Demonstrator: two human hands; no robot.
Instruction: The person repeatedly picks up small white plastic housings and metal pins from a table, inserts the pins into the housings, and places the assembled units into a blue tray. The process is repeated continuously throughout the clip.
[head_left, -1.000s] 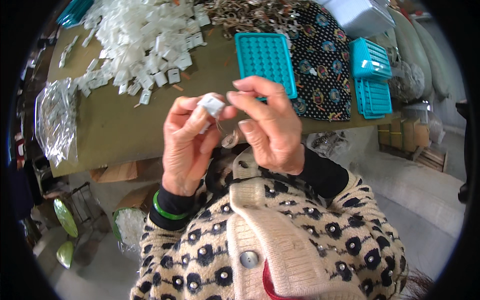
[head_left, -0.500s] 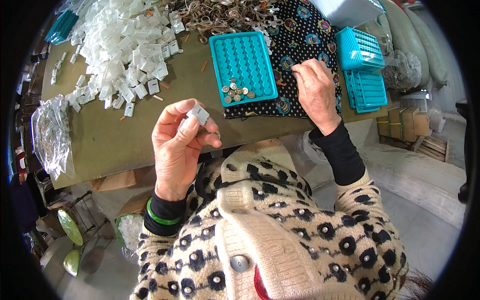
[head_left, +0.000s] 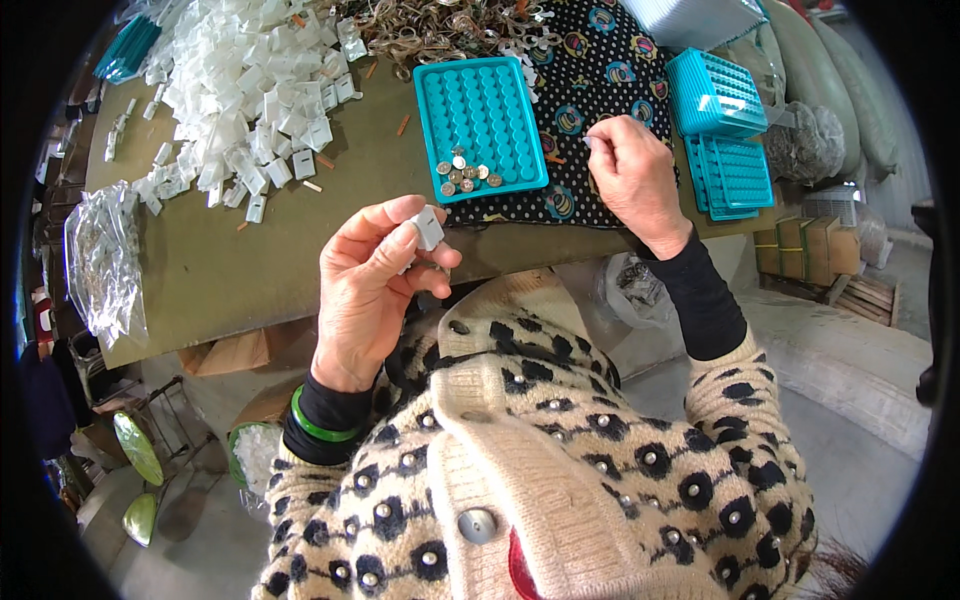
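My left hand [head_left: 365, 285] is raised over the table's near edge, thumb and fingers pinched on a small white plastic piece [head_left: 430, 232]. Its lower fingers curl beneath the piece. Over the dotted black cloth [head_left: 515, 208], my right hand [head_left: 640, 185] has its fingers curled in and thumb against forefinger. Something tiny and pale seems to show at those fingertips, too small to name. Between the hands lies a turquoise tray [head_left: 480, 105] with rows of round pockets. Several small round metallic discs [head_left: 467, 175] are gathered at its near end.
A big heap of white plastic pieces [head_left: 250, 90] covers the far left, beside a tangle of brownish bands [head_left: 450, 30]. A clear plastic bag [head_left: 100, 260] lies at the left edge. Stacked turquoise trays [head_left: 715, 95] stand at right, near full sacks [head_left: 820, 85].
My left hand has shifted slightly right and nearer with the white piece. The right hand has turned, its fingers curling in more tightly. The whole view has moved a little.
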